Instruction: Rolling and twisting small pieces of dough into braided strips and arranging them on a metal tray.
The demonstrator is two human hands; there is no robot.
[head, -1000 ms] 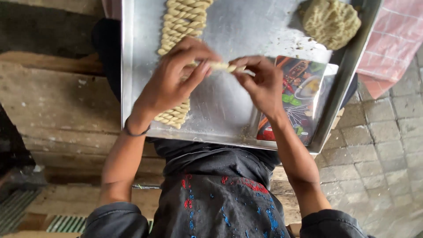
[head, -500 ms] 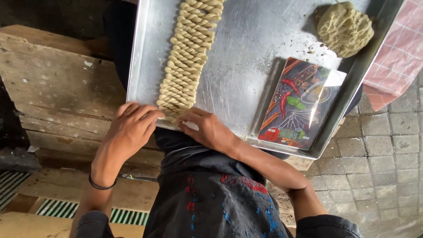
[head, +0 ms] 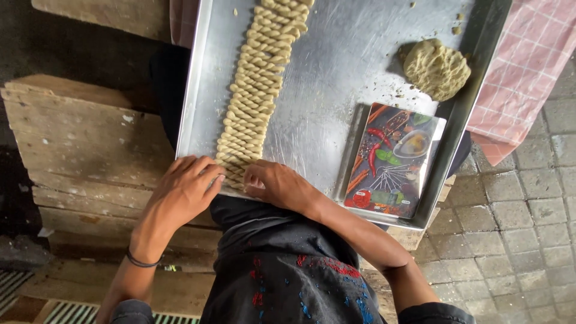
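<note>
At the tray's [head: 198, 90] near left edge, the left hand [head: 183, 192] is lying flat, its grip released, fingertips touching the nearest piece of the twisted dough row [head: 255, 96]. The right hand [head: 279, 185] is pressing that same end, released too. Rightward, a printed board [head: 393, 159] is lying near the right edge, a dough lump [head: 437, 69] above.

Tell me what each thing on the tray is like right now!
Tray: flat, metal, dusted with crumbs.
Twisted dough sticks: raw, packed in one long row.
Dough lump: unshaped, rough, in the corner.
Picture board: lying flat on the tray.
Left hand: fingers on the row's near end.
Right hand: pressing the same end.
</note>
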